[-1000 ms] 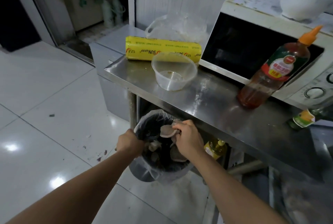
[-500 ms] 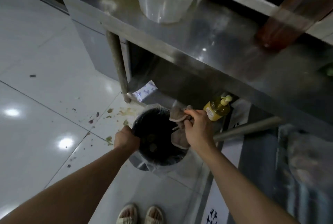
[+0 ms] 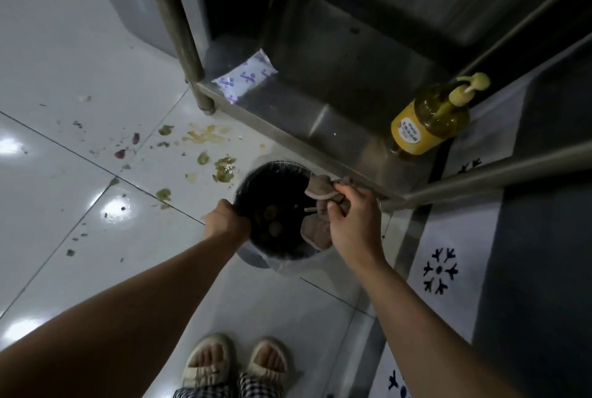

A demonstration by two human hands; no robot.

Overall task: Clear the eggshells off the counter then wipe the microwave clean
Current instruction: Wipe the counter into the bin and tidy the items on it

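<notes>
Below, right hand [image 3: 354,221] bunches limp brown cloth [image 3: 320,192] over round bin [image 3: 272,256]

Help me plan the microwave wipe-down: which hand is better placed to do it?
Right. The right hand already grips the brown cloth over the trash bin, while the left hand is busy gripping the bin's rim.

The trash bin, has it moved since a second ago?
Yes. The trash bin went down and out from under the counter edge; now it sits low beside the bottom shelf, left hand gripping its rim.

Brown cloth [image 3: 317,231], black bin [image 3: 272,179]
</notes>
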